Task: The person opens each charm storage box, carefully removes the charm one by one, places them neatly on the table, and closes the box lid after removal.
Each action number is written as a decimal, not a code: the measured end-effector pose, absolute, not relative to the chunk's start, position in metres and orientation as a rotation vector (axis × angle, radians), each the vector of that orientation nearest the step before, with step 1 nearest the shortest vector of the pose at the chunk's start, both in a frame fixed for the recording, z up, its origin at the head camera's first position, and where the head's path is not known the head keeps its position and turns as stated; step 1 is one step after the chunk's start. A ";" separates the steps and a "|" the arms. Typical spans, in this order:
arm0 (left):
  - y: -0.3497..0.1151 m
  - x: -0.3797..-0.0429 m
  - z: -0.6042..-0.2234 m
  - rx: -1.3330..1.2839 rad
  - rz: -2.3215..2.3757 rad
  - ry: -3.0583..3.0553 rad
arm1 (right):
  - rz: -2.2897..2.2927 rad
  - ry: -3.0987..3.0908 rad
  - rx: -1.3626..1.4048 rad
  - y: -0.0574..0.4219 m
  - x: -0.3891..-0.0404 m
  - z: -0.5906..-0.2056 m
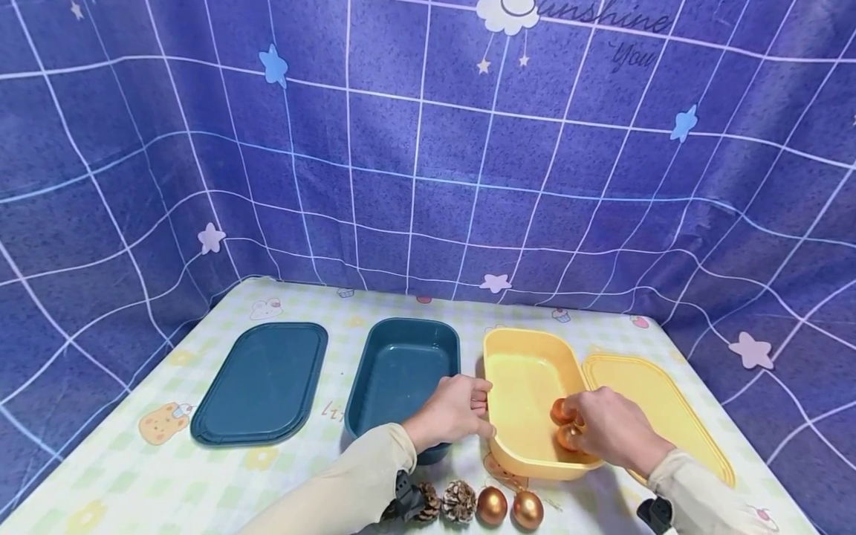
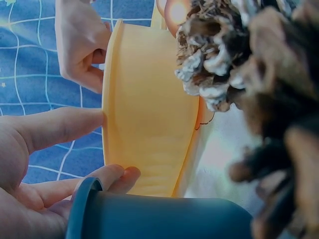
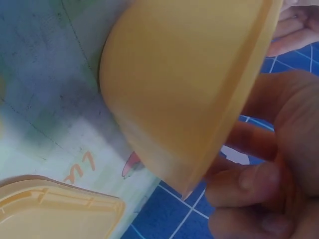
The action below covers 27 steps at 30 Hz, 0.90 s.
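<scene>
Copper baubles, a pair of them, sit against each other inside the yellow box, toward its near right corner. They look round, smooth and glossy, a warm orange-brown, though the fingers cover part of each. Two more baubles stand outside on the tablecloth, just in front of that box, and these show better: deep bronze skins, each with a bright spot of light on its face. Beside them, to the left, are pine cones, brown and rough, with pale tips on the scales.

From where I'm standing, the right hand reaches over the box's right rim, fingers bent and touching the pair; whether it really grips one, I can't tell. The left hand is spread fairly wide, thumb at the opposite rim and fingertips against the outer wall. A yellow lid lies right of the box, while a teal box and its matching teal lid are on the left
</scene>
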State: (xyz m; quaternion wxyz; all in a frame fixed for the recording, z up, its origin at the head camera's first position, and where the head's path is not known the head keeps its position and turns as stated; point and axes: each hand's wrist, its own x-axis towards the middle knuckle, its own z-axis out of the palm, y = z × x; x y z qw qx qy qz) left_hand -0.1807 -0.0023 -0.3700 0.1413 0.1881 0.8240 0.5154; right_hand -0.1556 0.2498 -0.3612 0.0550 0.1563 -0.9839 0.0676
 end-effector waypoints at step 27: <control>-0.002 -0.182 -0.372 0.534 1.491 2.385 | 0.099 -2.936 0.609 0.246 -0.155 -0.362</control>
